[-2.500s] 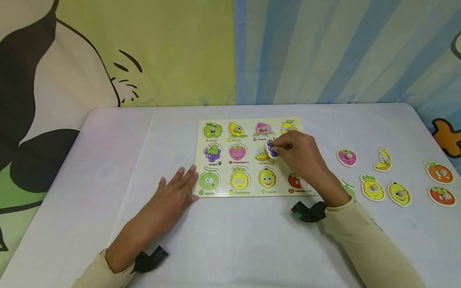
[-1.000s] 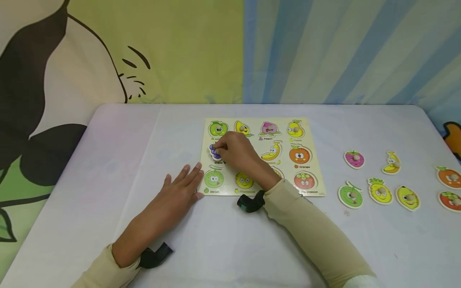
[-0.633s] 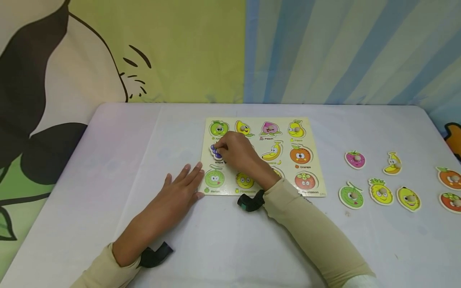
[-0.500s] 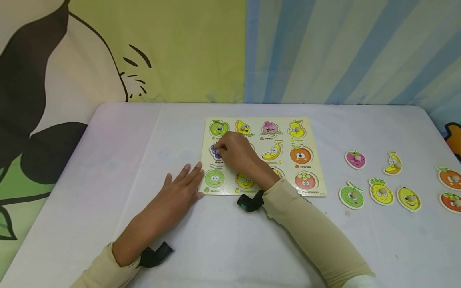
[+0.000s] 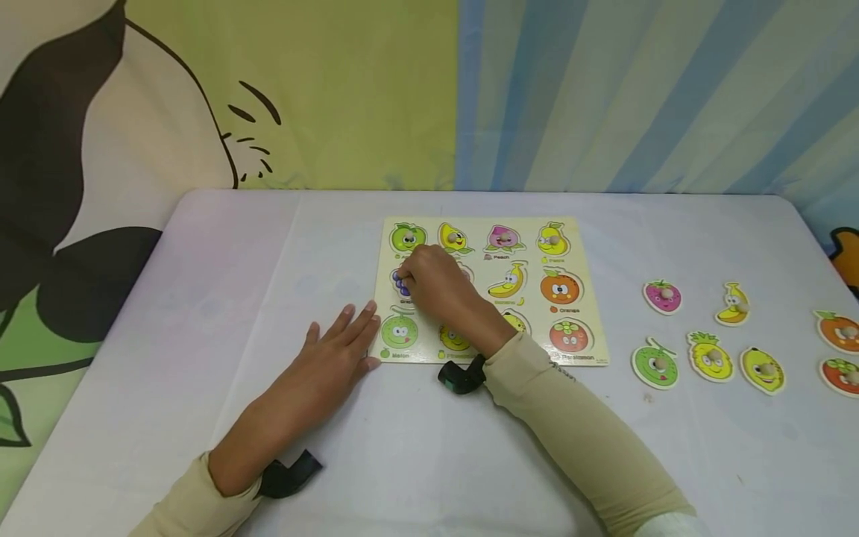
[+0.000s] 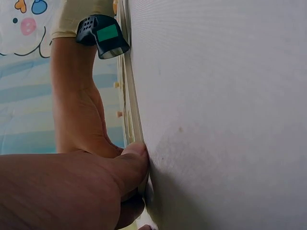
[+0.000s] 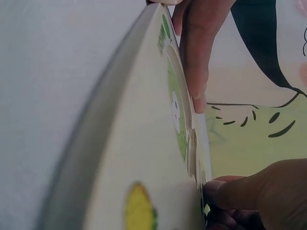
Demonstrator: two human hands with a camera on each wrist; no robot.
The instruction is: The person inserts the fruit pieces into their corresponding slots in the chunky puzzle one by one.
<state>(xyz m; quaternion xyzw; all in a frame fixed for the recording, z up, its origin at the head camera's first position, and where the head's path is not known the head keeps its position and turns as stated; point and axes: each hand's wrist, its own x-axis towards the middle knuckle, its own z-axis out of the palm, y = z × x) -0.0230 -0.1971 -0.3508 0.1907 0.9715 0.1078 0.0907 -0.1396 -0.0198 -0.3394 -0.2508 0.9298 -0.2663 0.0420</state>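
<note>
A cream fruit puzzle board with labelled fruit-shaped slots lies mid-table. My right hand pinches the purple grape puzzle piece with thumb and index finger, over the grape slot in the left column. The fingers partly cover the piece; I cannot tell whether it is fully seated. Flat and spread, my left hand touches the board's lower left edge. In the left wrist view its thumb rests against the board's side. Knobbed apple, mango-like, peach and pear pieces fill the top row.
Loose to the right of the board lie strawberry, banana, melon, pineapple and lemon pieces. Orange and persimmon pieces lie at the far right. A printed cloth hangs behind the table.
My right hand has carried the grape piece leftward across the board to the grape slot, and its fingers have since shifted slightly there. The left hand stays at the board's edge.
</note>
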